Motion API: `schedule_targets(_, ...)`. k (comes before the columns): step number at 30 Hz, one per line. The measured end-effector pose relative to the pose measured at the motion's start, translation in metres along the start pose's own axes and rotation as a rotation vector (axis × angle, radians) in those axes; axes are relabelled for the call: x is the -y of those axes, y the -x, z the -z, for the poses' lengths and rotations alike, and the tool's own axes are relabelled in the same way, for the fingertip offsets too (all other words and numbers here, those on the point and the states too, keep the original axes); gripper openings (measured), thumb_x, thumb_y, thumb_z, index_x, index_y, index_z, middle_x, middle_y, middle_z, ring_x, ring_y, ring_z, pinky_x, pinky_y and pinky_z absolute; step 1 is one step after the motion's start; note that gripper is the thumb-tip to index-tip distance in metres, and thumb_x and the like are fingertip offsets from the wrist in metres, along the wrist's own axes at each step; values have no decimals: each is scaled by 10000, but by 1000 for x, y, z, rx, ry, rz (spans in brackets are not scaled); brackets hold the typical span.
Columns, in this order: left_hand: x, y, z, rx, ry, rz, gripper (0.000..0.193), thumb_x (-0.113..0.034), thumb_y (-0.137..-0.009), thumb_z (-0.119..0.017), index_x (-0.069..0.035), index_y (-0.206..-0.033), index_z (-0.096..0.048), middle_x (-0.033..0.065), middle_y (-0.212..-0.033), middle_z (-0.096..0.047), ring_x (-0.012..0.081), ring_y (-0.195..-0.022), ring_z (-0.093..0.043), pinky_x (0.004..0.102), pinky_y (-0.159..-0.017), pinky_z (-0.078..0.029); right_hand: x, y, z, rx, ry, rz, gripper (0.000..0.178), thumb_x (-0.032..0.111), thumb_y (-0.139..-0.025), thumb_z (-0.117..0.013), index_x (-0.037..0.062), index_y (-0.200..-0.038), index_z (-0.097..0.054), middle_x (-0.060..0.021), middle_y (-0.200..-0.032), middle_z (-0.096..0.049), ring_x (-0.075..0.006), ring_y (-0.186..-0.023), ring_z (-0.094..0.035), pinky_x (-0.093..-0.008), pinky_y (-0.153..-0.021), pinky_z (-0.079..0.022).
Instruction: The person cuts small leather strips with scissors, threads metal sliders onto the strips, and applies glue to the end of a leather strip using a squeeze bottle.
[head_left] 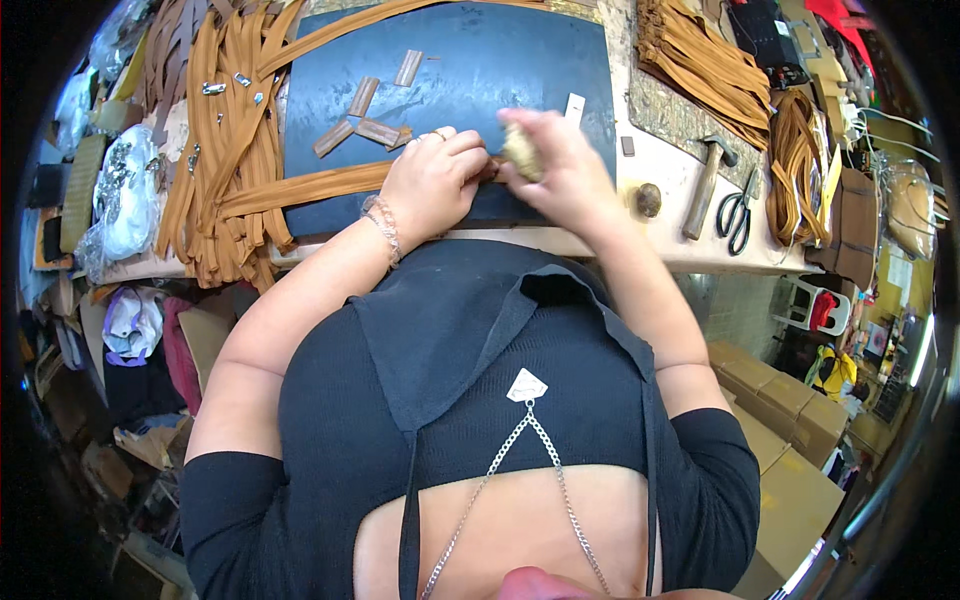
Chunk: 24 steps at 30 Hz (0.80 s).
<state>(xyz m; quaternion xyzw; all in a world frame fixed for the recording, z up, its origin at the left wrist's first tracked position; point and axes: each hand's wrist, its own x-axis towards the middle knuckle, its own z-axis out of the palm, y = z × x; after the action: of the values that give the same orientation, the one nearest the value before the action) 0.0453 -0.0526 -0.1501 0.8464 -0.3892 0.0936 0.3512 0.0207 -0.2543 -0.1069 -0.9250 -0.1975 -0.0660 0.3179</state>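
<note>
A long tan-brown zipper tape (315,188) runs from the left across the dark blue mat (470,75) to my hands. My left hand (435,182) is closed on its right end, pressing it to the mat with bent fingers. In my right hand (565,175) is a pale yellowish lump (522,152), blurred by motion and held just right of the left fingertips. The tape's very end is mostly hidden by my fingers. Several small brown rectangular pieces (363,97) lie on the mat beyond my left hand, one (378,132) close to its knuckles.
A pile of brown zipper tapes (232,150) with metal sliders (213,89) covers the left side. To the right are a dark round lump (648,200), a hammer (708,185) and black-handled scissors (738,215). Bundled tapes (705,65) lie farther back. A white strip (574,108) rests on the mat.
</note>
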Motion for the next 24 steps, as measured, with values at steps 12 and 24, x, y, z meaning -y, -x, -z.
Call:
schedule_targets(12, -4, 3, -1, -23, -20, 14, 98, -37, -756, -668, -90, -830, -632, 18, -863, -591, 247, -816, -570, 370, -726, -475, 9, -5, 14, 6, 64, 79, 575, 119, -669, -795, 151, -1206, -590, -98, -999, -571, -312, -972, -550, -412, -873, -472)
schedule_targets(24, -1, 4, -1, 5, -3, 22, 67, -56, -779, -662, -82, -808, -608, 30, -853, -582, 251, -820, -571, 372, -725, -471, -4, 17, 18, 164, 173, -43, 529, 147, -708, -764, 147, -1203, -576, -90, -1011, -582, -320, -986, -559, -412, -868, -472)
